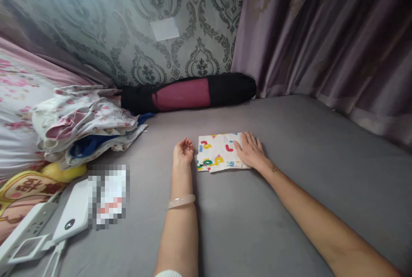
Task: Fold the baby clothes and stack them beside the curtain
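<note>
A folded white piece (219,152) printed with red, yellow, green and blue shapes lies flat on the grey bed sheet (231,217); whether it is cloth or paper I cannot tell. Its near edge is uneven, with layers showing. My right hand (252,150) rests palm down on its right end, fingers stretched out and covering that corner. Just off the left edge is my left hand (184,150), palm turned up and fingers loosely curled, with nothing in it. A pale bangle (181,201) circles the left wrist.
A black and maroon roll (183,93) lies along the patterned wall. Folded clothes (86,124) are piled at left. Nearer are a white power bank (75,208), a power strip (30,230), cables and a blurred white item (112,195). Purple curtains (309,32) hang at right.
</note>
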A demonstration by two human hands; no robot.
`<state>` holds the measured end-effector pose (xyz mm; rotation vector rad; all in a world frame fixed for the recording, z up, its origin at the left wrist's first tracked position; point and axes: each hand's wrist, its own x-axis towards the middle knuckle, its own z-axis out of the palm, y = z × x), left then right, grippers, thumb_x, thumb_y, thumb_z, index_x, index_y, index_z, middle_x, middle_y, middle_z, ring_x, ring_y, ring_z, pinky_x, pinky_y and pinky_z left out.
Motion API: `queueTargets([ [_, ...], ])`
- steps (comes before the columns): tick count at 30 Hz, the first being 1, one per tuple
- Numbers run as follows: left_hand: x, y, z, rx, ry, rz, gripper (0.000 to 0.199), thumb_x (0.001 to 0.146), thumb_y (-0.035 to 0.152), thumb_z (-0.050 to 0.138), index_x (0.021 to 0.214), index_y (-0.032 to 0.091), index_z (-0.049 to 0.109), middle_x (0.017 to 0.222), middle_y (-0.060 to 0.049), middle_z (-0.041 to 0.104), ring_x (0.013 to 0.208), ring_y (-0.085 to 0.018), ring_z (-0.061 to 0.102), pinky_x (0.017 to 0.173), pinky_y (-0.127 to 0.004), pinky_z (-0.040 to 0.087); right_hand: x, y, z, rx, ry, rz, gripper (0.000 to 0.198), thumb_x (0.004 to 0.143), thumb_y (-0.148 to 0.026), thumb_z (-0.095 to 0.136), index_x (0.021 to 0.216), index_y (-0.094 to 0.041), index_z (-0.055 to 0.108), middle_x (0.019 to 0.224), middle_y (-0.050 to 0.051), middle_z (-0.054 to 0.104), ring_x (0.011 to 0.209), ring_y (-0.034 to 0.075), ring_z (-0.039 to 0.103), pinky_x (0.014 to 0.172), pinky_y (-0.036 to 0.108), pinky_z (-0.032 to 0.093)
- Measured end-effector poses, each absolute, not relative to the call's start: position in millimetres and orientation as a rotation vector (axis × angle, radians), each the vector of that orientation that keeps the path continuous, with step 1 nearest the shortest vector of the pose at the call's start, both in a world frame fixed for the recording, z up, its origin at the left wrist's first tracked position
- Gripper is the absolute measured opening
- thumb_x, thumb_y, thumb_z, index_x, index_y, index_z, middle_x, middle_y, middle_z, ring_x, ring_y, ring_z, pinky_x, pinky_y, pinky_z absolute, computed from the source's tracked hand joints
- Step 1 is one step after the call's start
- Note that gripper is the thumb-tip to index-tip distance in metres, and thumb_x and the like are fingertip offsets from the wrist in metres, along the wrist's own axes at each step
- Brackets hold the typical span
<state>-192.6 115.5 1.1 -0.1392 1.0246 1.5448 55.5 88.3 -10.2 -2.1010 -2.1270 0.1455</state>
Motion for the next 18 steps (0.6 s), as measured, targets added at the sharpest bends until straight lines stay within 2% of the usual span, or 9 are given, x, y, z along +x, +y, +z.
queueTargets([
  [3,-193,116,-1,-0.102,1.049,1.544,0.015,0.081,0.003,0.049,0.082,0.016,0.056,0.061,0.002,0.054,0.05,-0.005,0.053,0.05,-0.014,0.042,65,79,-15,-1.971,-2.248,0.064,0.069,0.098,-0.047,0.019,0.15,-0.003,0.027,0.157,0.018,0.022,0.146,0.027,0.018,0.118,0.045,0.014],
  [7,-193,116,-1,-0.072,1.065,1.55,0.015,0.079,0.004,0.051,0.084,0.016,0.057,0.061,0.002,0.054,0.05,-0.006,0.053,0.05,-0.014,0.043,68,75,-21,-1.936,-2.279,0.114,0.071,0.097,-0.048,0.018,0.149,-0.002,0.029,0.157,0.018,0.024,0.145,0.026,0.02,0.117,0.042,0.019],
  [12,-190,113,5,-0.11,1.057,1.55,0.013,0.081,0.004,0.05,0.081,0.016,0.056,0.06,0.002,0.053,0.05,-0.005,0.053,0.049,-0.013,0.041,66,77,-16,-1.974,-2.289,0.151,0.07,0.098,-0.047,0.018,0.149,0.0,0.027,0.157,0.018,0.022,0.146,0.026,0.018,0.118,0.041,0.017],
  [18,-190,112,6,-0.099,1.061,1.551,0.013,0.081,0.004,0.05,0.081,0.016,0.056,0.061,0.002,0.053,0.051,-0.005,0.053,0.05,-0.014,0.041,52,70,-6,-2.022,-2.284,0.077,0.067,0.098,-0.049,0.022,0.15,-0.007,0.03,0.157,0.019,0.023,0.144,0.032,0.02,0.115,0.052,0.016],
])
